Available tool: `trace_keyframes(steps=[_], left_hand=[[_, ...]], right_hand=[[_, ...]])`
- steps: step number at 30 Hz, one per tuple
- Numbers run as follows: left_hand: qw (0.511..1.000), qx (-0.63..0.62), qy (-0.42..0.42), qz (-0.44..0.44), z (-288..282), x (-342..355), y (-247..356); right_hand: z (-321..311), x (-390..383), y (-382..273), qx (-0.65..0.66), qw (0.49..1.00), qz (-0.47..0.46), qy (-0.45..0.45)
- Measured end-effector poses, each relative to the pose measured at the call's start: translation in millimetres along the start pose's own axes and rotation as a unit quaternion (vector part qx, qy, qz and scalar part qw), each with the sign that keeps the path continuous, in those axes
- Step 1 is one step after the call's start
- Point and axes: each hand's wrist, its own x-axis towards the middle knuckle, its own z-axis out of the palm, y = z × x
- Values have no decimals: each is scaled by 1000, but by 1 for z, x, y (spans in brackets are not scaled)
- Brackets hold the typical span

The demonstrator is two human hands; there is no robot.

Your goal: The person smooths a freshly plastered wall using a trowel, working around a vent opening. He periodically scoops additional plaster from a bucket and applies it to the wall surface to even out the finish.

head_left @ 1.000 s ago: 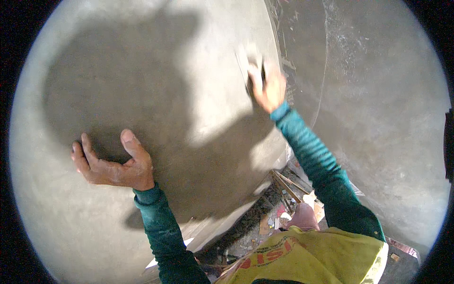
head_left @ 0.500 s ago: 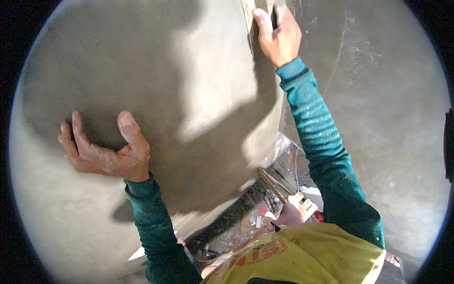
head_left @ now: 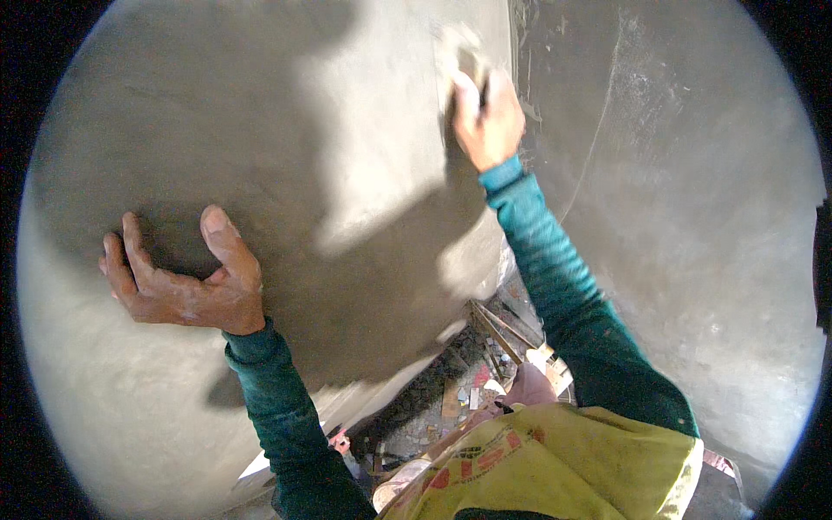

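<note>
Half open is how I read the grip of the left hand [head_left: 186, 290], at the left of the frame: loosely curved, with a wide gap, over the shaded part of the gray wall [head_left: 191, 130]. I cannot tell whether it touches. Toward the top, right of center, I have the right hand [head_left: 491, 121] closed around a pale tool [head_left: 468, 62], over the wall's brighter part; blur hides its exact shape.

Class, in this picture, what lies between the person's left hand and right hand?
In the head view, between the left hand and the right hand lies only bare grey wall, partly shadowed and partly brightly lit.
</note>
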Motion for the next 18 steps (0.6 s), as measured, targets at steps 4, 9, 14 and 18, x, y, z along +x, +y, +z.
trace_keyframes(steps=[4,9,14,18], left_hand=[[1000,1,13,16,6,12,5],[999,11,28,43,15,15,-9],[995,49,35,79,30,14,-15],[998,45,27,37,32,14,0]], right_hand=[[-10,-173,33,82,977,171,-94],[7,-122,-49,22,1000,-2,1],[21,-118,16,52,983,176,-15],[-7,-226,-11,64,957,259,-116]])
